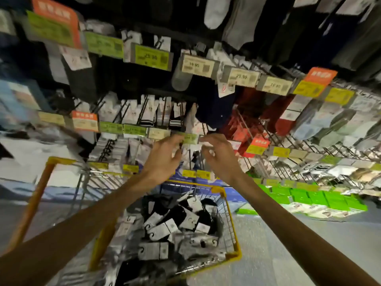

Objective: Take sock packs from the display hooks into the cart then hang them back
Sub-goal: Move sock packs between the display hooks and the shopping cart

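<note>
Cart (33,199): stands below the display, with loose packs (160,228) heaped against its far right corner.

Left hand (165,155): raised to the display rack, fingers curled round the left edge of a white sock pack (190,150).

The sock pack hangs at a display hook just under a green price tag (189,138). Blur hides whether its hanger sits on the hook.

Right hand (218,156): fingers curled narrow at the pack's right top edge. Whether they pinch it cannot be told.

Assessment: the pack is light, soft and floppy below, and only the card header is stiff. Best held at the header beside the hanger.
</note>
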Available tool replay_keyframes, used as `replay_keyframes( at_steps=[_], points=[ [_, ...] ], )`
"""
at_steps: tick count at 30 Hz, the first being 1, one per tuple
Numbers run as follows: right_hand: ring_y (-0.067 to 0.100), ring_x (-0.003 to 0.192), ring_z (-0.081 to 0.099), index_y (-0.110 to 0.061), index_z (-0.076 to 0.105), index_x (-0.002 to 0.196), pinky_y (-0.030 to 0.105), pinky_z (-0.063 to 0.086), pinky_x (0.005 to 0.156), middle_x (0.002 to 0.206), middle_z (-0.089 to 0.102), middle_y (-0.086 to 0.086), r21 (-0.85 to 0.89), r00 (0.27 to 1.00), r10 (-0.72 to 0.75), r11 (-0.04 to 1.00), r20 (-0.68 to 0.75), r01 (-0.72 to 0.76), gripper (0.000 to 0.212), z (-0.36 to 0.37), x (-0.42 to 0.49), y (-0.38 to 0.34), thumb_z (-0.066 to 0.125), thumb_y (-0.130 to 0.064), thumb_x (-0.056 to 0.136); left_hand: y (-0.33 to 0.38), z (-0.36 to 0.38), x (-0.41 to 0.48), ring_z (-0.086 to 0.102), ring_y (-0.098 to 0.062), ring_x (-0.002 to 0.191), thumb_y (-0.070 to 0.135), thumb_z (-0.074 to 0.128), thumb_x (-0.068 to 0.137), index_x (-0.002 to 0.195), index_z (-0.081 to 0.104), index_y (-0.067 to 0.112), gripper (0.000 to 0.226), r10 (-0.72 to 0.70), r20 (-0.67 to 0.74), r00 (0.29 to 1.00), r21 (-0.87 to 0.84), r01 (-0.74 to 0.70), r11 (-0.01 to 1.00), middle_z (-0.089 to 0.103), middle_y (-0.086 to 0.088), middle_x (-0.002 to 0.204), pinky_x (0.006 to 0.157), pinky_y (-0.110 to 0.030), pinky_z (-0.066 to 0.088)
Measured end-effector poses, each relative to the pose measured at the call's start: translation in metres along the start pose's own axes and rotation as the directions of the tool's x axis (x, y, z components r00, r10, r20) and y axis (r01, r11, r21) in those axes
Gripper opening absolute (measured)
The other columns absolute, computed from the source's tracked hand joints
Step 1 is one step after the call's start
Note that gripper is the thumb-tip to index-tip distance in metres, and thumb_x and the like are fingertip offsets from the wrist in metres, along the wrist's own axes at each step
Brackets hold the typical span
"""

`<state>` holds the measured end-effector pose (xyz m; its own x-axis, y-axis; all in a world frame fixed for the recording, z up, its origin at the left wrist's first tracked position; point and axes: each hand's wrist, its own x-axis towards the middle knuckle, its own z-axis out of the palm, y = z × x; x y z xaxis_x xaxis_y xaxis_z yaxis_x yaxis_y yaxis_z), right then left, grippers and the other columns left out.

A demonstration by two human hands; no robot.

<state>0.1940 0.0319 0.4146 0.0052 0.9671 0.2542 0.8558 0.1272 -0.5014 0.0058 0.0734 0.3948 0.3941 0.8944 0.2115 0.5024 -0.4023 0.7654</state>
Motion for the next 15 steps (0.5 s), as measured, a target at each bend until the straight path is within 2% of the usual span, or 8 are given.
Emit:
replay_keyframes(
  at_steps=[2,5,8,10,13,15],
  points=[
    [0.027,0.106,0.055,-0.007,0.066,0.115,0.028,0.041,0.086,0.112,0.060,0.012,0.023,0.995,0.058,0.998,0.081,-0.060,0.029,0.036,-0.024,0.016,0.049,-0.015,0.093,-0.032,0.020,-0.027,0.064,-0.024,0.098,0.008,0.056,0.095,0.131,0.058,0.012,0.037,-0.105,0.015,0.994,0.006,0.105,0.994,0.069,-0.008,0.108,0.085,-0.026,0.047],
    [0.033,0.105,0.058,-0.004,0.068,0.111,0.034,0.045,0.085,0.110,0.065,0.017,0.085,0.958,0.191,0.973,0.215,-0.213,0.021,0.092,-0.056,0.038,0.055,-0.005,0.094,-0.068,0.059,-0.067,0.067,-0.034,0.087,0.008,0.056,0.093,0.128,0.058,0.006,0.035,-0.300,0.119,0.947,0.033,0.298,0.954,0.070,-0.017,0.098,0.075,-0.035,0.052],
    [0.040,0.093,0.064,0.003,0.070,0.094,0.042,0.051,0.081,0.095,0.069,0.024,0.094,0.900,0.275,0.942,0.338,-0.323,0.015,0.146,-0.088,0.061,0.057,0.005,0.087,-0.104,0.101,-0.100,0.066,-0.037,0.096,0.018,0.050,0.086,0.127,0.057,0.008,0.042,-0.448,0.247,0.859,0.001,0.462,0.887,0.067,-0.021,0.107,0.079,-0.045,0.054],
    [0.040,0.092,0.064,0.008,0.069,0.095,0.047,0.050,0.082,0.095,0.068,0.027,0.102,0.851,0.289,0.925,0.438,-0.367,0.016,0.175,-0.111,0.083,0.056,0.006,0.087,-0.127,0.128,-0.120,0.064,-0.035,0.098,0.019,0.048,0.087,0.129,0.056,0.006,0.044,-0.527,0.258,0.810,0.057,0.532,0.845,0.066,-0.018,0.111,0.078,-0.039,0.051],
    [0.037,0.100,0.061,0.008,0.068,0.104,0.042,0.045,0.089,0.106,0.066,0.026,0.033,0.752,0.362,0.891,0.551,-0.453,0.021,0.211,-0.140,0.127,0.053,0.000,0.091,-0.159,0.171,-0.144,0.066,-0.032,0.094,0.017,0.042,0.085,0.126,0.060,0.002,0.048,-0.594,0.257,0.762,0.086,0.594,0.800,0.069,-0.019,0.106,0.071,-0.026,0.041],
    [0.040,0.094,0.065,0.010,0.069,0.095,0.046,0.049,0.084,0.099,0.067,0.028,-0.009,0.701,0.393,0.876,0.595,-0.483,0.019,0.239,-0.167,0.164,0.055,0.001,0.086,-0.181,0.205,-0.158,0.067,-0.016,0.096,0.005,0.047,0.091,0.126,0.059,-0.003,0.037,-0.630,0.311,0.712,0.072,0.643,0.762,0.067,-0.015,0.100,0.075,-0.019,0.040]
  ],
)
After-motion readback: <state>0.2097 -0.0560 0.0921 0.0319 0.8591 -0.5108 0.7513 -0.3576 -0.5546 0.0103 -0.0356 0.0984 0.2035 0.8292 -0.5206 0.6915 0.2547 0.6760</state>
